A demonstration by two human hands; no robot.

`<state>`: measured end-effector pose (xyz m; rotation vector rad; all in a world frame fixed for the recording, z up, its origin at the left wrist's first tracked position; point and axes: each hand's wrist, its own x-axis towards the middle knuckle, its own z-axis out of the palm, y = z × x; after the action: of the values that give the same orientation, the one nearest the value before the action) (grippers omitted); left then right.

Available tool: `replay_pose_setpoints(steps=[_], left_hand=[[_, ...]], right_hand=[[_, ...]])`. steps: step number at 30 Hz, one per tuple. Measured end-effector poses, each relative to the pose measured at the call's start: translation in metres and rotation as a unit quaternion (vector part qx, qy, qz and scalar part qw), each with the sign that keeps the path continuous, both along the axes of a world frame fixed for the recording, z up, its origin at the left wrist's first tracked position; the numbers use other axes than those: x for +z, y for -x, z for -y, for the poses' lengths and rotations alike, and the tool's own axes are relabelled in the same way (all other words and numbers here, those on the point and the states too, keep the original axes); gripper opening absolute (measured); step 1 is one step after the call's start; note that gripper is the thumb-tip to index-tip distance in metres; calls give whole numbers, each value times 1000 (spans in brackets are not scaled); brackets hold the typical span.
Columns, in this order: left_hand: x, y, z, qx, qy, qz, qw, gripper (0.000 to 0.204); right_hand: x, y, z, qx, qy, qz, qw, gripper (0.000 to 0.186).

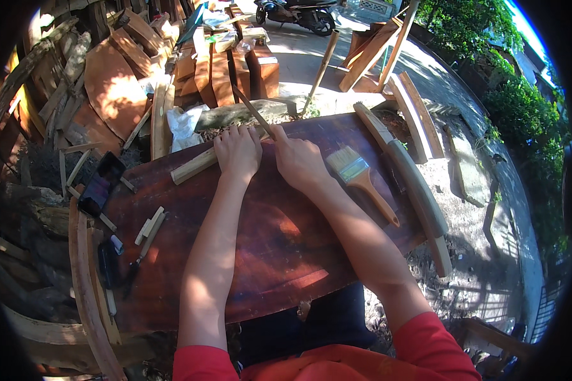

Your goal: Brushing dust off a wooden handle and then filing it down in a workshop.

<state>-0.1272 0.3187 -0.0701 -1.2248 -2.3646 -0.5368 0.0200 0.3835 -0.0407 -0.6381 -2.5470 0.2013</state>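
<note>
My left hand (pixel 238 151) is closed over a pale wooden strip (pixel 193 167), pressing it on the reddish-brown wooden tabletop (pixel 267 254). Just to its right, my right hand (pixel 297 159) grips a long, thin, brown stick-like tool (pixel 252 110). That tool slants up and to the left past my left hand's fingers; its exact kind is not clear. A wide paintbrush (pixel 363 180) with a wooden handle lies right of my right hand. Several small wooden pieces (pixel 149 227) rest on the left part of the tabletop.
A phone-like dark device (pixel 102 184) leans at the table's left edge, beside curved wooden lengths (pixel 86 286). More curved timber (pixel 416 190) lies along the right edge. Stacked planks and blocks (pixel 216 76) stand beyond, with a white plastic bag (pixel 184 127) and a parked motorbike (pixel 299 14).
</note>
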Motion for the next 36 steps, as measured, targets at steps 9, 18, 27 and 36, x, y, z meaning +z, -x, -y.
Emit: replay_pose_setpoints(steps=[9, 18, 27, 36], left_hand=[[1, 0, 0, 7, 12, 16, 1000, 42], [2, 0, 0, 6, 13, 15, 1000, 42], [5, -2, 2, 30, 16, 20, 999, 43], [3, -1, 1, 26, 1, 17, 1000, 42]], right_hand=[[0, -1, -2, -2, 12, -4, 1000, 32], [0, -4, -1, -3, 21, 8, 1000, 34], [0, -4, 1, -6, 23, 12, 1000, 36], [-1, -5, 1, -3, 6, 4, 1000, 39]])
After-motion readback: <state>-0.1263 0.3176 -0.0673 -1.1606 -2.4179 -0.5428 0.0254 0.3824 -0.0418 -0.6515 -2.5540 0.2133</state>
